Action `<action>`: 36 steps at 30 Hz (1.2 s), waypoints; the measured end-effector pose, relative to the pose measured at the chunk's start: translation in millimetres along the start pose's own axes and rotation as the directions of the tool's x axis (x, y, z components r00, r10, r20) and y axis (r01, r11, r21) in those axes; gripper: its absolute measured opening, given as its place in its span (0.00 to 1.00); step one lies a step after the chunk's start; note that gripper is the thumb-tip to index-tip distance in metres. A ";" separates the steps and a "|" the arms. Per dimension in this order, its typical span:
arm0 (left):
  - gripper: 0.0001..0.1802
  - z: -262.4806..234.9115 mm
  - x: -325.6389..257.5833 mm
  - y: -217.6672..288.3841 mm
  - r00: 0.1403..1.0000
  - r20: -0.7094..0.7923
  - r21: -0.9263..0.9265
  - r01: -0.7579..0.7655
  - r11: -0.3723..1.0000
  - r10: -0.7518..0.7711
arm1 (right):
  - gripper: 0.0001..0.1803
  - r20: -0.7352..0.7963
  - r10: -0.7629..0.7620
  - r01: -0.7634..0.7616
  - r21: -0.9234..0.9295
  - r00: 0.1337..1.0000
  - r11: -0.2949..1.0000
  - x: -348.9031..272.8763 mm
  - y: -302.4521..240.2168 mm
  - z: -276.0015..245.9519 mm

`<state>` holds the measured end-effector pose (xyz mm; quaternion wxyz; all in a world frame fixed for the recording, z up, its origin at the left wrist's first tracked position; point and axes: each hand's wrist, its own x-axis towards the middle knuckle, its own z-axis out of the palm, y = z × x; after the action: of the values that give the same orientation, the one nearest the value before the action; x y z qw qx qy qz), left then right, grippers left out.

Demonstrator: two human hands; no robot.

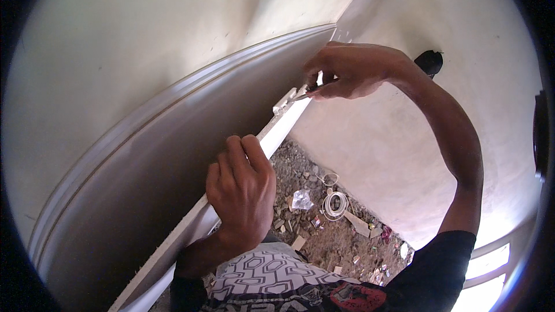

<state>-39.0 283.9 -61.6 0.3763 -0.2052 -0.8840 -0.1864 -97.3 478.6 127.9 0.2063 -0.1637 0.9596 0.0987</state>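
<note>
Pale plaster walls [144, 29] fill the upper view, meeting at a corner near 12 o'clock, and a long grey panel [144, 162] with a white edge [277, 133] sweeps from 7 o'clock up toward that corner.

At 6 o'clock the left hand [243, 190] wraps over the panel's white edge, fingers curled tight on it, steadying the board. If that grip slackens, the panel could tip or slide along the wall, since nothing else visibly holds it.

Below, between 5 and 4 o'clock, the floor [324, 237] is rubble strewn with a white wire coil [335, 204], a clear wrapper [302, 199] and scraps. Anything dropped would land in that mess and be hard to find, and loose stones make poor footing.

At 1 o'clock the right hand [352, 72] is raised, fingers clenched round a thin metal tool [306, 92]; its kind is too small to tell. The tip meets a small white piece [283, 104] on the panel's edge. The wrist is bent sharply and the arm stretched, so I judge a slip likely: the tip could skid off, gouge the edge, or jab toward the left hand lower along the same edge.

A dark fitting [429, 62] sits on the right wall behind the wrist.
</note>
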 end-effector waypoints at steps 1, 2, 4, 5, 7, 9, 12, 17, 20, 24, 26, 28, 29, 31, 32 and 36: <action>0.13 0.6 -1.1 0.6 1.000 -0.007 -0.002 0.004 1.000 -0.004 | 0.14 0.011 -0.038 0.038 -0.006 0.999 0.999 -1.6 1.9 -1.7; 0.12 1.6 -2.1 1.6 1.000 -0.005 0.002 0.000 1.000 0.000 | 0.14 0.018 -0.003 0.003 0.008 1.000 1.000 -3.8 2.4 -2.2; 0.11 4.1 -2.9 3.8 1.000 -0.001 0.014 -0.009 1.000 0.009 | 0.14 0.029 0.065 -0.066 0.034 0.997 0.997 -8.0 2.0 -1.8; 0.11 4.3 -2.0 4.0 1.000 0.007 0.008 -0.010 1.000 0.010 | 0.14 0.048 0.073 -0.074 0.016 0.996 0.997 -6.9 2.3 -2.7; 0.10 3.5 0.0 5.0 1.000 0.021 -0.011 -0.020 1.000 0.021 | 0.14 -0.009 0.032 -0.032 -0.028 0.999 0.999 0.6 7.5 7.1; 0.10 5.3 0.6 7.4 1.000 0.009 -0.006 -0.023 1.000 0.023 | 0.14 -0.002 0.032 -0.032 -0.076 0.999 0.997 4.7 8.6 11.5; 0.10 7.7 1.3 7.2 0.999 -0.026 0.001 -0.021 1.000 0.021 | 0.14 0.062 0.045 -0.038 -0.106 0.997 0.994 20.4 -1.8 9.0; 0.10 7.8 -1.2 10.0 1.000 -0.017 0.000 -0.006 1.000 0.006 | 0.13 0.096 -0.021 0.020 0.011 0.995 1.000 22.4 6.7 8.3; 0.10 6.4 -1.7 10.7 1.000 -0.002 0.015 -0.005 1.000 0.005 | 0.14 0.066 -0.004 -0.003 0.100 0.998 0.995 9.4 12.2 7.8; 0.11 4.8 -3.6 10.5 1.000 0.003 -0.005 -0.017 1.000 0.017 | 0.14 0.092 0.039 -0.051 0.128 0.995 0.990 8.5 7.7 7.9; 0.11 4.3 -4.4 9.1 1.000 -0.006 -0.001 -0.013 1.000 0.013 | 0.14 0.071 0.063 -0.071 0.111 0.995 0.991 8.3 -1.8 8.3; 0.11 4.6 -4.4 9.1 0.999 -0.038 0.011 0.002 1.000 -0.002 | 0.14 0.032 0.004 -0.010 0.168 0.999 0.986 1.2 3.9 10.4; 0.11 2.0 -3.8 8.4 1.000 -0.029 0.014 -0.001 1.000 0.001 | 0.15 0.012 -0.025 0.022 0.192 1.000 0.981 -3.0 5.3 9.1; 0.11 -3.2 -4.1 7.0 1.000 -0.007 0.020 -0.006 1.000 0.006 | 0.14 0.007 0.027 -0.028 0.228 1.000 0.973 -15.0 0.2 1.2; 0.12 -3.5 -5.0 6.8 1.000 -0.012 0.016 -0.003 1.000 0.003 | 0.14 0.007 0.052 -0.052 0.246 0.999 0.968 -18.5 -2.3 -1.2; 0.12 -0.7 -9.2 9.9 1.000 0.005 0.010 0.003 1.000 -0.003 | 0.13 -0.038 0.002 0.008 0.264 0.999 0.964 -20.1 4.4 12.9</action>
<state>-27.8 289.9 -66.2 0.3747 -0.2026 -0.8862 -0.1821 -76.8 491.5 125.5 0.2082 -0.1379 0.9677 -0.0335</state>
